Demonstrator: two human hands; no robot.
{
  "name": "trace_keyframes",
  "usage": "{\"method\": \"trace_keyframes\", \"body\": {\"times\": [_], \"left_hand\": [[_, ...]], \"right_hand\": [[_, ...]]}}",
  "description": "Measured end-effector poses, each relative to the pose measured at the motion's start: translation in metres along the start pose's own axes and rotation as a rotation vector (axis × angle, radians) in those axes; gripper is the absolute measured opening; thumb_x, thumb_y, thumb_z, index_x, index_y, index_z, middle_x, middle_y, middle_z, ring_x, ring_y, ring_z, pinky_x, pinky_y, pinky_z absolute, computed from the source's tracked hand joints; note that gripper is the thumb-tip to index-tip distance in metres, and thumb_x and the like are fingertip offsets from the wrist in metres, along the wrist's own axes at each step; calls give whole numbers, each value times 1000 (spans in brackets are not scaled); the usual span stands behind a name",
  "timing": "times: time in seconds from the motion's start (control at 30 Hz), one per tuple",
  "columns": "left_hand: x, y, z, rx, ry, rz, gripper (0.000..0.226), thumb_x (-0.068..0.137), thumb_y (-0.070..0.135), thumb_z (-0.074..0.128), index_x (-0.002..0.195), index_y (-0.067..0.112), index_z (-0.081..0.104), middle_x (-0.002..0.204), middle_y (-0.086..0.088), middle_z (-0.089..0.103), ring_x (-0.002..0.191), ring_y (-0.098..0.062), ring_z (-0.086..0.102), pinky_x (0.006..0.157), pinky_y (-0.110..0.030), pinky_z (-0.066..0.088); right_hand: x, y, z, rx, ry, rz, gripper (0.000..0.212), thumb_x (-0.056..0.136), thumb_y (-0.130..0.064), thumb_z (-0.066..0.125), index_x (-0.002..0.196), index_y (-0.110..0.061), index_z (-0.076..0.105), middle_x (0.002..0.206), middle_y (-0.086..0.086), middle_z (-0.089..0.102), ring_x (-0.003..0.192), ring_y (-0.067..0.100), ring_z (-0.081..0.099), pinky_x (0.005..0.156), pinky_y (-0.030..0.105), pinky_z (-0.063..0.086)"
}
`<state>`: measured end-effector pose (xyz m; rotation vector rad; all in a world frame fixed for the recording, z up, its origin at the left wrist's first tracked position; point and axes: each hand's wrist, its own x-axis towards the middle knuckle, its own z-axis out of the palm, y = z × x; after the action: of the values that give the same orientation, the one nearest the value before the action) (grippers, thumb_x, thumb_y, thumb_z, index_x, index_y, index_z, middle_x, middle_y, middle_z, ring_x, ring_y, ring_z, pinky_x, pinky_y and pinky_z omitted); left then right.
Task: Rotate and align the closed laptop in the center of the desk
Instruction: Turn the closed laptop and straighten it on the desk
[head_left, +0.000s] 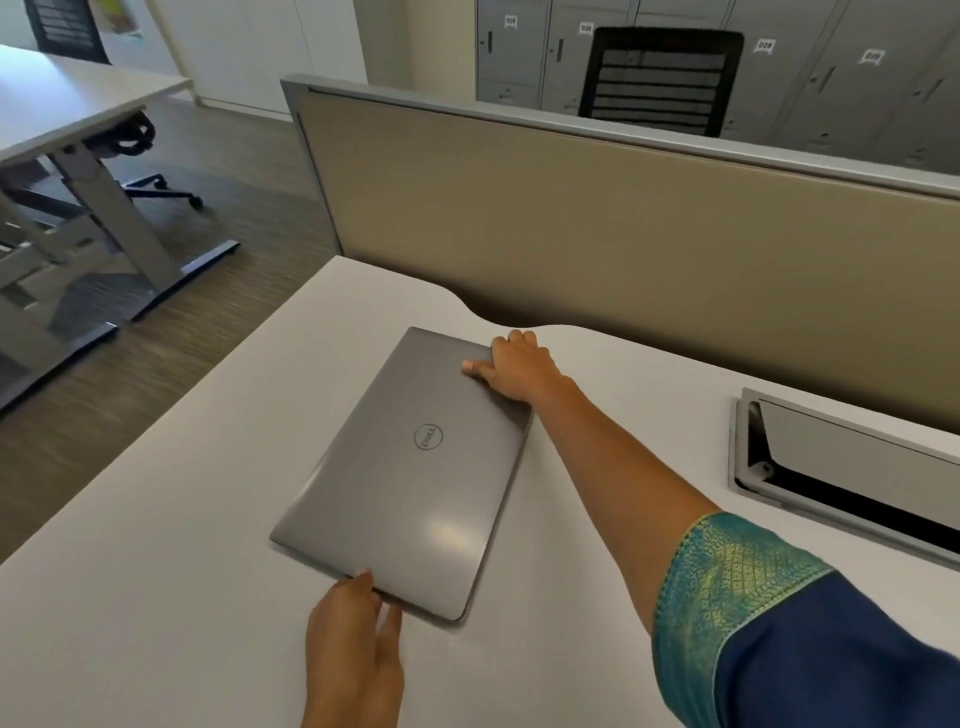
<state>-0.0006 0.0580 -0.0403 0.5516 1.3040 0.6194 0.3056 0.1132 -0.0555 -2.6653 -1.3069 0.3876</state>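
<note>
Head view has your laptop (410, 467) lid-down on the white desk (156, 597), sitting just left of the frame's middle. It lies skewed: its long sides run from lower left up toward upper right, out of line with the desk's near edge and with the partition (623, 218) across the top of the frame. So I'd call the turn under way but not finished; squaring and centring are left.

Your right hand (519, 371) is at the far corner, thumb flat on the lid, fingers curled over the far edge, a light clasp on that corner. Your left hand (356, 639) is at the near edge, fingers stretched out, tips touching the edge near the lower corner; it presses rather than grips, as far as I can tell.

Room looks good. Bare desk lies left and below the laptop. At upper centre the desk's far edge dips in a curved notch just beyond your right hand, so watch that corner doesn't swing over it. The cable tray (841, 467) at right, lid raised, is well apart, though your right forearm crosses toward it.
</note>
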Motion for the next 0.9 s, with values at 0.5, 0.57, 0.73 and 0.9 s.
{"method": "trace_keyframes", "body": {"times": [0.5,0.57,0.73,0.9], "left_hand": [[-11,-4,-39,350,-27,8,32,92,-4,52,123,-10,56,115,-23,65,96,-34,61,94,-41,47],[-23,-17,-37,382,-51,6,33,90,-7,53,123,-11,56,119,-25,64,96,-34,62,96,-42,47],[-61,-57,-29,458,-134,26,30,89,-7,56,119,-9,60,108,-22,68,87,-33,65,91,-40,49],[-104,-102,-14,571,-232,23,30,90,-5,55,120,-6,60,107,-20,68,87,-31,65,87,-37,50]], "right_hand": [[-172,92,19,413,35,305,72,72,-72,58,108,-9,52,109,10,61,96,27,58,73,33,45],[-206,107,19,464,83,360,67,72,-69,61,102,-9,52,105,9,59,91,25,57,69,33,45],[-297,154,20,549,202,493,63,70,-66,65,95,-9,54,101,9,58,91,25,56,70,32,45],[-394,201,23,602,292,637,71,70,-66,66,110,-8,56,107,8,57,99,25,56,83,36,49]]}}
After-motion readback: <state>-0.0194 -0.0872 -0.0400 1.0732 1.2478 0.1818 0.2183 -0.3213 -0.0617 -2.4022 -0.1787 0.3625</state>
